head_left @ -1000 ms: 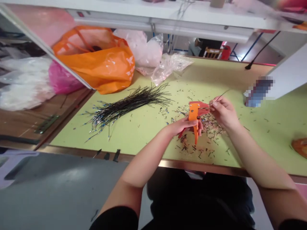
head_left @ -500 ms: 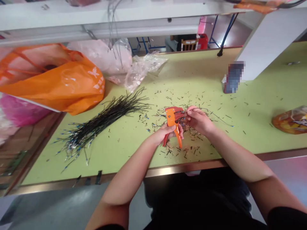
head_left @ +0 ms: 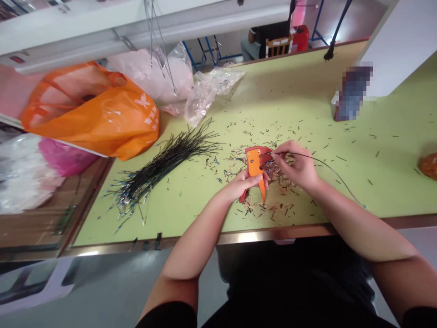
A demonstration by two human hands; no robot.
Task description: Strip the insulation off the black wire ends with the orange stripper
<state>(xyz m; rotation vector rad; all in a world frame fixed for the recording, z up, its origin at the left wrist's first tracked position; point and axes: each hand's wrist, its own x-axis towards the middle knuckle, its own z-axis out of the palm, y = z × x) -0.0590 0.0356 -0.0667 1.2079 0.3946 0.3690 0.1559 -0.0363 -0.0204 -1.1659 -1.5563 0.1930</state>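
Observation:
My left hand [head_left: 244, 184] is wrapped round the handles of an orange and red wire stripper [head_left: 253, 165], held upright over the bench. Between thumb and fingers, my right hand [head_left: 296, 163] pinches a thin black wire [head_left: 329, 165] close to the tool's jaws. The wire's long tail curves away to the right, down to a small blue end. Whether the tip sits inside the jaws is too small to tell. Under both hands lie many black offcuts and copper-coloured strands [head_left: 273, 207]. A thick bundle of black wires [head_left: 164, 159] with blue ends rests to the left.
An orange bag [head_left: 102, 123] and clear plastic wrapping [head_left: 208, 91] sit at the back left. A blurred-out upright object [head_left: 353, 93] leans by a white post [head_left: 392, 54]. An orange-brown container [head_left: 429, 165] stands at the right edge. Beyond the bench, a person [head_left: 262, 41] is seated.
The camera view has shifted and tilted. My right hand has turned, showing more of its back, and the wire's tail swings lower to the right. The stripper stays in my left hand.

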